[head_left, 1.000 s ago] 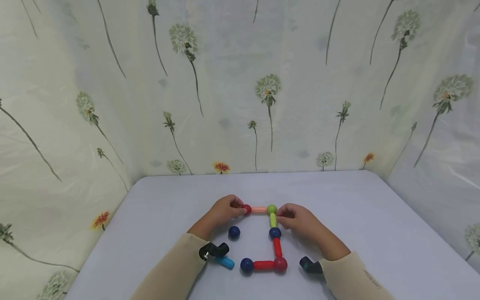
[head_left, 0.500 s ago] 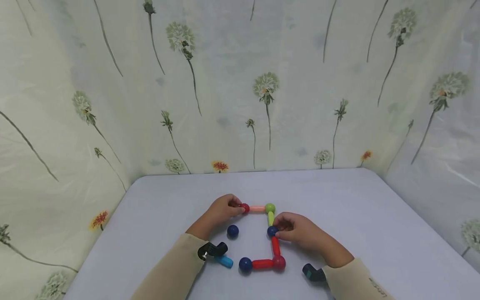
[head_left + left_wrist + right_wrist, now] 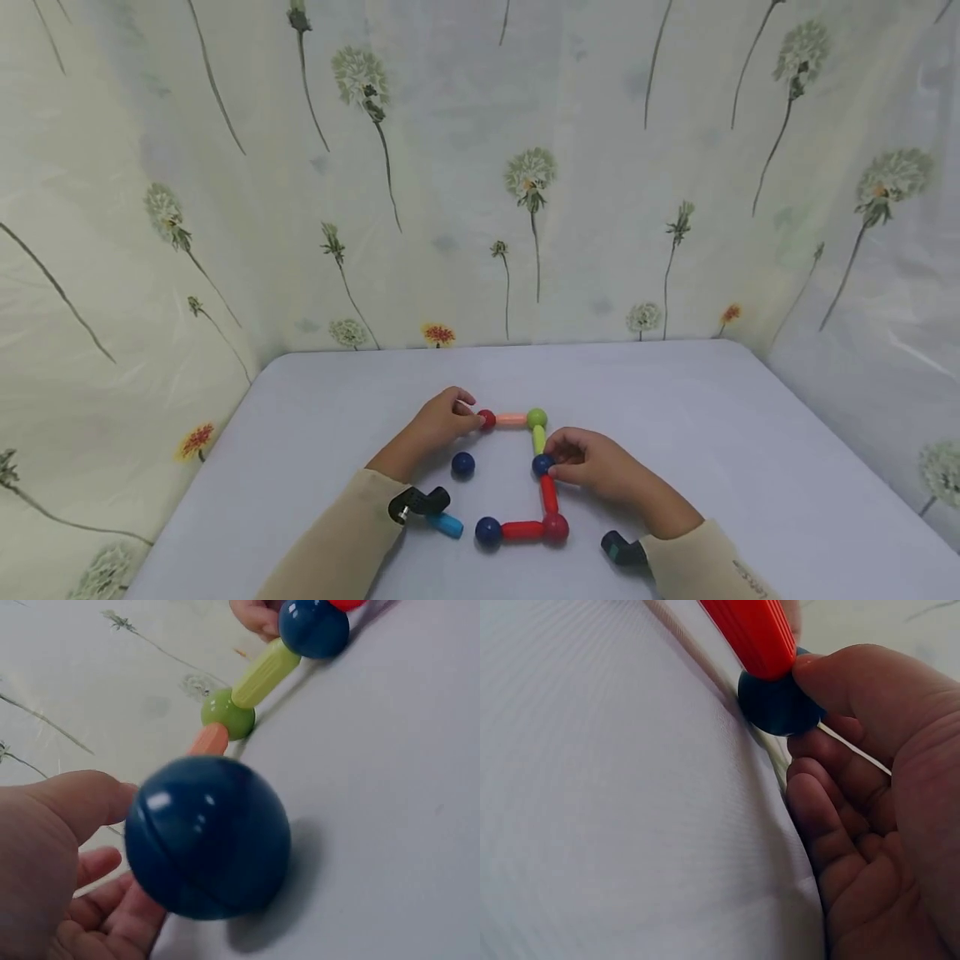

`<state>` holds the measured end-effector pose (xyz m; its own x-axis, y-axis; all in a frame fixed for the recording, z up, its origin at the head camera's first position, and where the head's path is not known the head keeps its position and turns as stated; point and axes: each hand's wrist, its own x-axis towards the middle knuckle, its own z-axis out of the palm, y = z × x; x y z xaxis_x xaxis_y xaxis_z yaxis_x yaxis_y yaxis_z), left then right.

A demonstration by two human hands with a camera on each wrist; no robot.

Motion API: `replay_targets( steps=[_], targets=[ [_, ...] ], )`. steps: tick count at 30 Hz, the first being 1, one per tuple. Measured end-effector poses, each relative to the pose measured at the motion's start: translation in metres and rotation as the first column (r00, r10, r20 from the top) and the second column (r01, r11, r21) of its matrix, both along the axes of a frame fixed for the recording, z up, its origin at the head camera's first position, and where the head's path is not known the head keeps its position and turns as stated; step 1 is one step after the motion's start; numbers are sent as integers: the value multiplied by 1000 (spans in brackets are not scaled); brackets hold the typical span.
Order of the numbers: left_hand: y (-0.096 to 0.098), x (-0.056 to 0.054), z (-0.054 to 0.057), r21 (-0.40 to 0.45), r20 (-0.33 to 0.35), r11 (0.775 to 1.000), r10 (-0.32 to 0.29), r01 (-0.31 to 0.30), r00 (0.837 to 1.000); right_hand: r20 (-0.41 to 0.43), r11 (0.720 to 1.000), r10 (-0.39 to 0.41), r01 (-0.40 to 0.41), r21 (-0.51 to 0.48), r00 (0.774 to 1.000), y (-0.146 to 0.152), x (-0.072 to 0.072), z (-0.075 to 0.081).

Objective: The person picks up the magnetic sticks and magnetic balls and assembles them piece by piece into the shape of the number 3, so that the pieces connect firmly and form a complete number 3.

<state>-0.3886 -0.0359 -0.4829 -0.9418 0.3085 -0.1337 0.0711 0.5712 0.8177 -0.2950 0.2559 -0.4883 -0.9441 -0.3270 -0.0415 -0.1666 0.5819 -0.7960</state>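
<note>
In the head view, balls and rods join into an open-sided frame on the table. My left hand is at its far left corner, thumb at the red ball and index finger raised off it. From there a salmon rod leads to a green ball, then a yellow-green rod. My right hand pinches the blue ball on the right side between thumb and fingers. Below it come a red rod and a larger red ball. In the left wrist view, a loose blue ball hides the left fingertips partly.
A second red rod ends in another blue ball at the near left corner. One blue rod lies loose beside the left sleeve. The white table meets a flowered cloth backdrop behind.
My right hand has moved nearer from beside the yellow-green rod to the blue ball and pinches it. The left index finger has lifted away from the red ball.
</note>
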Motion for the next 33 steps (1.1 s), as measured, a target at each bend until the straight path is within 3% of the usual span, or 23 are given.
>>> replay_targets(
  steps=[3,11,16,24,30,33],
  targets=[
    [-5,2,1,-22,34,1000,12,-12,999,-5,1000,-2,2,1,1000,0,2,-1],
    [-35,20,6,-89,-28,996,-15,12,999,-7,1000,-12,12,13,1000,-3,2,-2],
    [-50,33,6,-95,-32,992,-86,83,996,2,1000,-10,10,5,1000,-1,0,-4],
    [-73,64,7,-139,-48,973,-190,182,981,10,1000,-17,17,20,1000,-2,3,0],
    [-89,79,9,-87,-26,951,-300,297,953,20,1000,-26,26,15,999,-2,1,-1],
    [-93,84,10,-108,-42,937,-337,331,940,19,1000,-27,27,5,999,-4,1,-2]
  ],
)
